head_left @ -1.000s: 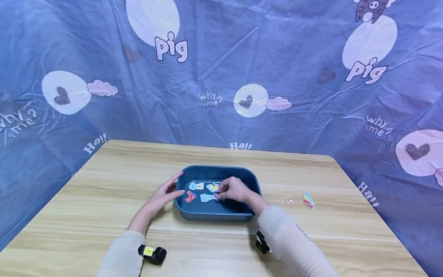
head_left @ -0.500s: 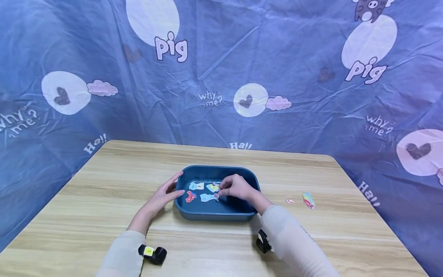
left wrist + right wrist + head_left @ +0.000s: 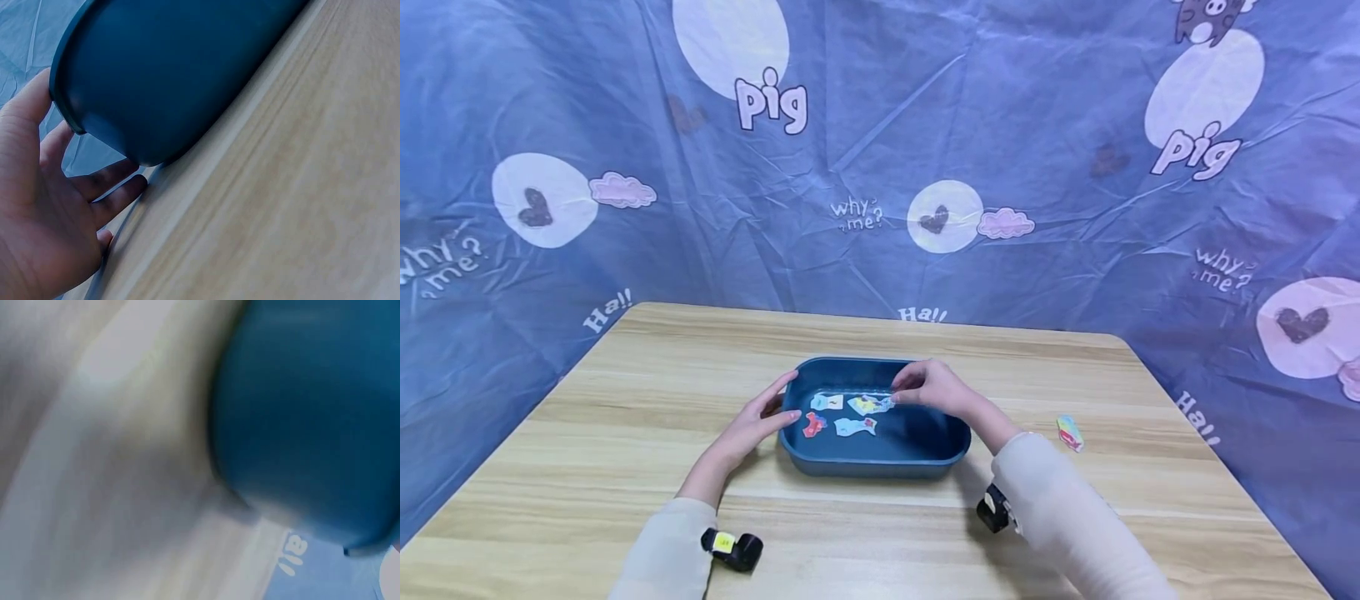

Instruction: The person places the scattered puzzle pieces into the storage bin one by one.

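A dark blue rectangular bin [image 3: 872, 468] stands on the table, its floor holding several small paper cutouts. These include a pale blue and white cutout [image 3: 826, 402], a red cutout [image 3: 814, 425], a light blue cutout with a red patch [image 3: 855, 427] and a yellow and blue cutout [image 3: 869, 405]. My left hand [image 3: 748, 429] holds the bin's left end, thumb at the rim, other fingers spread along the outside. Over the right part of the bin is my right hand [image 3: 938, 390], fingertips beside the yellow and blue cutout's right end, with nothing visible between them.
A green and red cutout [image 3: 1070, 433] lies on the wooden table [image 3: 700, 350] right of the bin. A blue printed cloth [image 3: 880, 150] hangs behind the table. Black wrist cameras sit near both sleeves.
My right hand has shifted right and up from the cutouts, uncovering more of the yellow and blue one. Its sleeve now hides the small cutout on the table. My left hand stays at the bin.
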A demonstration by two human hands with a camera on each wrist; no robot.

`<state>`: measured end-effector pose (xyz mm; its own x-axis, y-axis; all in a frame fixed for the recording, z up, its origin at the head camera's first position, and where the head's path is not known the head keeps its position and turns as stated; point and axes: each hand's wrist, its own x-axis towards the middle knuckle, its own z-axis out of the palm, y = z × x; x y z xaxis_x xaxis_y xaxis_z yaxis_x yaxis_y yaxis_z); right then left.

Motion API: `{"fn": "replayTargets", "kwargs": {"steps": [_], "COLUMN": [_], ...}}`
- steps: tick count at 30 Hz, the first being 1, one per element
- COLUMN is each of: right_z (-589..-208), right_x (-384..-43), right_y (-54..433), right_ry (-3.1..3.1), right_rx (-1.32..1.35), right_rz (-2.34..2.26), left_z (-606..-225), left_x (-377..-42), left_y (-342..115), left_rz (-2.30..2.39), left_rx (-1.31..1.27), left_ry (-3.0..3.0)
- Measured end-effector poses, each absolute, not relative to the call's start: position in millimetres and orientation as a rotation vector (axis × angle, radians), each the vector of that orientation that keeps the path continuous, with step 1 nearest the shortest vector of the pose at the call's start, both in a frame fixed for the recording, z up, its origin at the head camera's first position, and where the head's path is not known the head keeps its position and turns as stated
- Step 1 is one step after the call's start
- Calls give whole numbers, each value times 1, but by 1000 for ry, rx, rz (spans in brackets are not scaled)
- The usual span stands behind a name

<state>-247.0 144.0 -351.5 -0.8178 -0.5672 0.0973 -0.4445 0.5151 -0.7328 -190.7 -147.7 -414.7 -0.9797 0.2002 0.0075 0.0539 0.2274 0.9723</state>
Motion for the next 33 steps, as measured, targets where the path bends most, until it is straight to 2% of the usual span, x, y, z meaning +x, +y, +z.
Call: {"fn": "replayTargets", "kwargs": {"steps": [9, 27, 33], "right_z": [-336, -319, -320], "right_x": [-250, -238, -233], "right_y": [172, 244, 259], "right_ry": [2633, 2641, 2678], "right_rx": [-884, -634, -637], "right_rz": [-1268, -1442, -1431], "left_z": [-416, -416, -416], "left_x": [-192, -190, -190], "left_y": [-147, -148, -148], "left_rz": [1863, 1877, 1880], "left_rx": [240, 230, 228], "left_ry": [2364, 2339, 2336]}}
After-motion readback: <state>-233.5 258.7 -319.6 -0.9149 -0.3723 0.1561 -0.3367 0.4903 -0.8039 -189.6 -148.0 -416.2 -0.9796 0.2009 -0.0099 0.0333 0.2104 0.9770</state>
